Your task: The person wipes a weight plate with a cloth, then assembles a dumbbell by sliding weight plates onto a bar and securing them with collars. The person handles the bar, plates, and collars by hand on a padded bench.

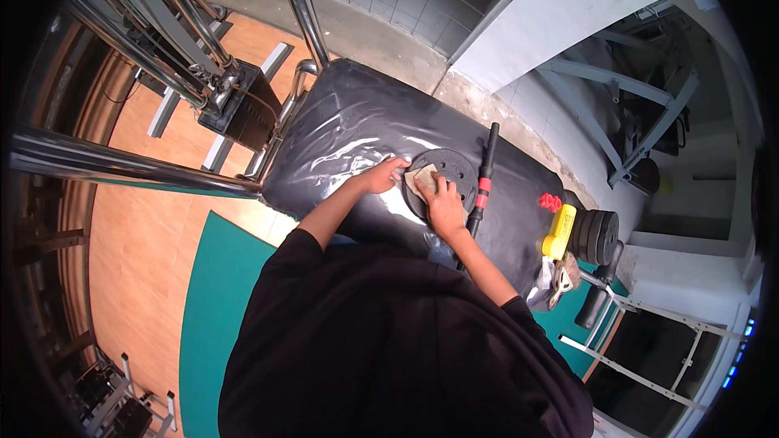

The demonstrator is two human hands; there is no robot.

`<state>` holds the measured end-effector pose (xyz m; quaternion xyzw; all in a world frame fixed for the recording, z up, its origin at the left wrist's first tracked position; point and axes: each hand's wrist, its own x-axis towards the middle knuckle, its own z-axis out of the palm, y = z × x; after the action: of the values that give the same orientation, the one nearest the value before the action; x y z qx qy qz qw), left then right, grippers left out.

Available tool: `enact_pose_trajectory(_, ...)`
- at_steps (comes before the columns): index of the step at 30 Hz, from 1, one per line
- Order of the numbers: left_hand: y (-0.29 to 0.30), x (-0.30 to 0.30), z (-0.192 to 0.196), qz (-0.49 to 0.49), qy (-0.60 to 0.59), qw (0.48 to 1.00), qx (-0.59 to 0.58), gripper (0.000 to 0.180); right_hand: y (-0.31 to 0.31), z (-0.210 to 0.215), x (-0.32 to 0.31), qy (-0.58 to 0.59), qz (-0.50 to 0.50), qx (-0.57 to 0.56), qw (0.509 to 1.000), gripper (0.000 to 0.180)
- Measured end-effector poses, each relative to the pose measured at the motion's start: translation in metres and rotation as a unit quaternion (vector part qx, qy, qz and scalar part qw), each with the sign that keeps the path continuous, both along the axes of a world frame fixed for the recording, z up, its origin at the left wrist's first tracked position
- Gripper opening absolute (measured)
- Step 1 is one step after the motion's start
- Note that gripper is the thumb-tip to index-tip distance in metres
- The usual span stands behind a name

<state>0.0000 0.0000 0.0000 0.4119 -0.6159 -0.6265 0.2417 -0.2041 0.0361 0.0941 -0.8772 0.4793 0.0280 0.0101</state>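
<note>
A round black weight plate (463,169) with holes lies flat on a black padded bench (357,97). My left hand (385,175) grips the plate's left rim, fingers curled at the edge. With its fingers bent over a beige cloth (422,178), my right hand (445,204) presses it onto the plate's top face. Right beside the plate, a black dumbbell bar (490,154) with a red middle band (484,185) rests across the bench; my right wrist is close to its near part.
On the bench's right end are red spiral collars (550,202), a yellow bottle (559,233), and stacked black plates (599,235). Chrome machine posts (138,164) stand at the left over a wooden floor (138,276) and green mat (215,292). A metal frame (641,316) is at the lower right.
</note>
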Motion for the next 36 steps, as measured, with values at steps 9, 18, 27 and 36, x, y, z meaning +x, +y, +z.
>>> enact_pose_trajectory(9, 0.006, 0.014, 0.016, 0.019, -0.042, 0.999, -0.019, 0.066, -0.058, 0.007, 0.029, 0.147, -0.1, -0.047, 0.983, 0.041)
enact_pose_trajectory(18, 0.003, 0.013, 0.003, 0.032, -0.024, 0.999, -0.033, 0.057, -0.015, 0.002, 0.031, 0.106, 0.01, -0.044, 0.993, 0.041)
enact_pose_trajectory(27, 0.004, 0.012, -0.001, 0.034, -0.017, 0.997, -0.07, 0.055, -0.053, -0.002, 0.046, 0.148, -0.096, -0.053, 0.983, 0.04)
enact_pose_trajectory(36, 0.0, 0.013, -0.007, 0.027, -0.014, 0.998, -0.054, 0.053, 0.001, 0.02, 0.047, 0.096, -0.068, 0.08, 0.99, 0.046)
